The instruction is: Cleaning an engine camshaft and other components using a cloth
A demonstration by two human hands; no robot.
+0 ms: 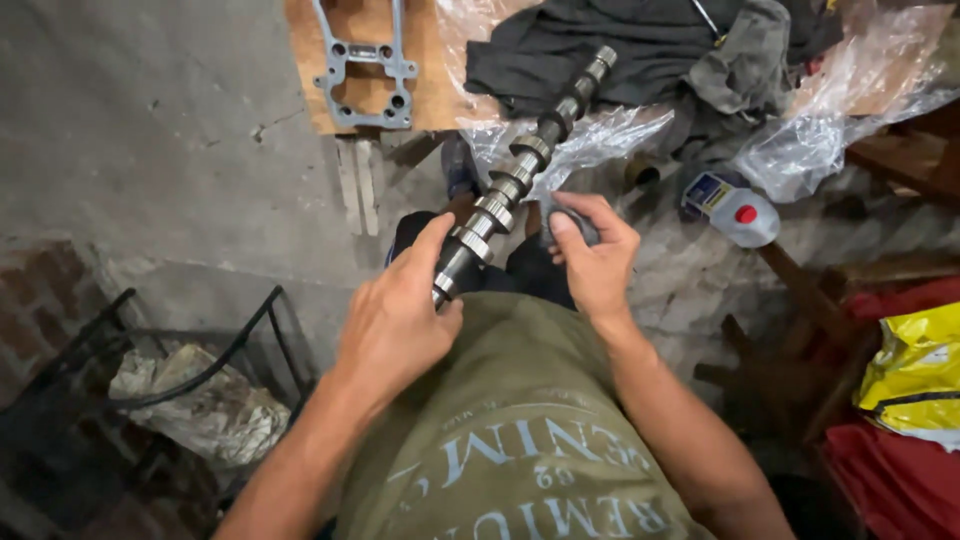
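A long grey steel camshaft with a row of lobes [520,170] is held slanting up and away from the body, its near end gripped in the left hand [395,320] and its far end reaching out over the crumpled clear plastic sheeting [600,135] on the concrete floor [180,150]. The left hand is closed around the shaft's lowest part, with the thumb laid along the metal beside the nearest lobes. The right hand [595,260] is curled shut on a small dark grey pad [572,222], which is kept just beside the shaft at its middle; whether the pad touches the metal cannot be told. An olive green printed T-shirt [520,440] fills the lower middle of the view. Farther off, a grey metal bracket plate with round holes [365,65] lies on a piece of brown cardboard [425,70], and a heap of dark cloth [640,45] lies on the plastic. A small white plastic bottle with a red cap [733,207] lies on the floor to the right, and a yellow plastic bag [915,370] is seen near the right edge.
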